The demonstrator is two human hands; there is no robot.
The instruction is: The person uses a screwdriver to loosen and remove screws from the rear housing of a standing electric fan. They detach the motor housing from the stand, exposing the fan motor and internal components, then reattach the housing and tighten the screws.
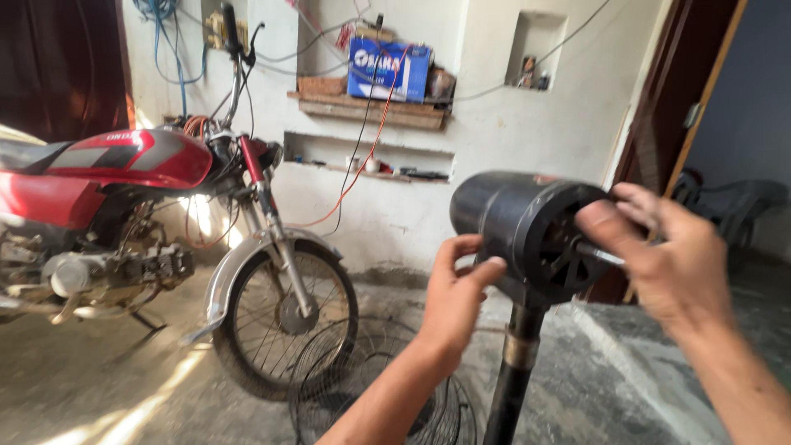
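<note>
- The step in hand looks like work on the front of a pedestal fan's motor housing [515, 227], with blade and guards already off; the bare shaft [600, 254] sticks out of the front face.
- The right hand [659, 251] lies over the front of the housing, fingers half curled and spread, thumb pressed near the root of the shaft. It touches the front face but is not closed round anything that I can make out.
- The left hand [456, 297] sits at the lower near side of the housing, fingers bent inward as if pinching something small. Whether it holds a screw or nut is hidden by the fingers, so I cannot tell.
- The next move, by my judgement, calls for the left hand to steady the housing while the right works at the shaft end, since the head can swivel on its pole.
- The housing is a black cylinder atop a dark stand pole [515, 371], right of centre in the view.
- A wire fan guard [371, 387] lies flat on the concrete floor just beside the pole.
- Further left stands a red motorcycle [140, 214], its front wheel near the guard.
- A blue battery [389, 70] sits on a wall shelf behind.
</note>
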